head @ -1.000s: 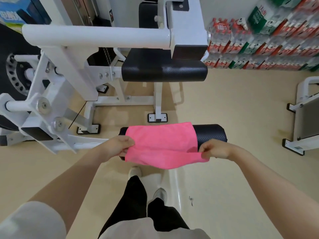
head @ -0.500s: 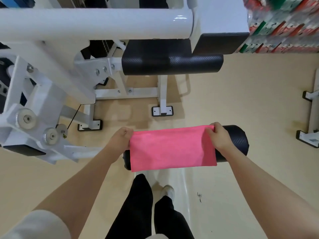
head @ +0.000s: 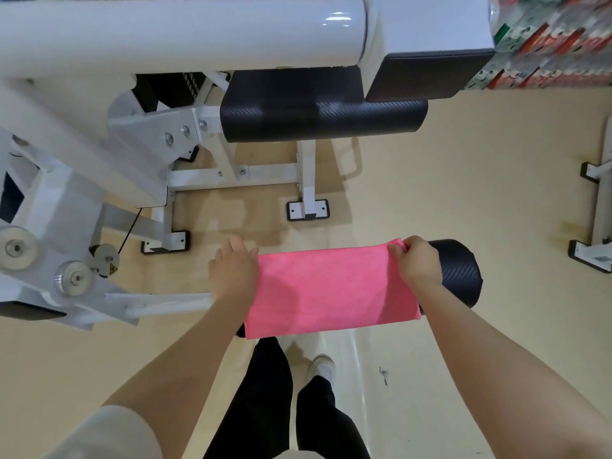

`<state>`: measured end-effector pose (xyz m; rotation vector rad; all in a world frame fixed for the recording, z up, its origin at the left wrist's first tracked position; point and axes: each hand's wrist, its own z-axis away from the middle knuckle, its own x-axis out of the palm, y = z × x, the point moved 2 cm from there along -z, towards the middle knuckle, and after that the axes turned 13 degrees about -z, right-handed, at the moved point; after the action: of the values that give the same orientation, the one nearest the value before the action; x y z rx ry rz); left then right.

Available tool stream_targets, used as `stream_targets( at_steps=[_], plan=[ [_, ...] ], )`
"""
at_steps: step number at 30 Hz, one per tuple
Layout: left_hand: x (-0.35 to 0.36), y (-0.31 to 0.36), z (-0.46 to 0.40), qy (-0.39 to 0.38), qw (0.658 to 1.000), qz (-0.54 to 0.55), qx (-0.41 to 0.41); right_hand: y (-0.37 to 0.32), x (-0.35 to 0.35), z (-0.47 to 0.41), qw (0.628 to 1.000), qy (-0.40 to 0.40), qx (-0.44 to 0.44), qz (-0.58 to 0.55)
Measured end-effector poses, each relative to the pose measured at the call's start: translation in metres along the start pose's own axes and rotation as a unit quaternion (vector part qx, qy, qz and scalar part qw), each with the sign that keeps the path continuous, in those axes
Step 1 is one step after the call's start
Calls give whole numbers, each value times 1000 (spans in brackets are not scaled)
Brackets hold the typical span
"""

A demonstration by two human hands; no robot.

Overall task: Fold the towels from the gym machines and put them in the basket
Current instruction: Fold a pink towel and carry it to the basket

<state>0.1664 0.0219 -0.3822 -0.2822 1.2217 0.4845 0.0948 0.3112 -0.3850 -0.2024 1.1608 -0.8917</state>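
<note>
Now the near edge is carried up and over, so the pink towel lies doubled across the black roller pad, right hand pinching its far right corner, left hand loose-fingered at its far left corner — first fold looks made, basket not in sight.

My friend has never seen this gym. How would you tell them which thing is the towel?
Start at the big white machine and look down to its lowest black roller pad, just above the floor. The pink towel lies draped over that pad, between the two hands. It is the only bright pink, soft thing among white metal and black padding.
</note>
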Motion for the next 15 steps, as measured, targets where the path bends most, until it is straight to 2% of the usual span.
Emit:
stream_targets(
  at_steps=[2, 4, 6, 8, 12, 15],
  plan=[
    [4, 12, 10, 79, 986, -89, 115, 1, -3, 0, 1000, 5, -6, 19],
    [15, 33, 28, 114, 950, -147, 249, 5, -5, 3, 999, 8, -21, 34],
    [27, 52, 49, 97, 935, -124, 317, 13, -9, 10, 999, 5, -30, 42],
    [32, 62, 62, 66, 944, -88, 311, 21, -13, 18, 999, -2, -30, 45],
    [33, 66, 73, 10, 949, -128, 287, 27, -12, 41, 999, -5, -27, 20],
    [28, 70, 72, 38, 952, -170, 252, 28, -7, 51, 999, -8, -13, -44]
  ],
)
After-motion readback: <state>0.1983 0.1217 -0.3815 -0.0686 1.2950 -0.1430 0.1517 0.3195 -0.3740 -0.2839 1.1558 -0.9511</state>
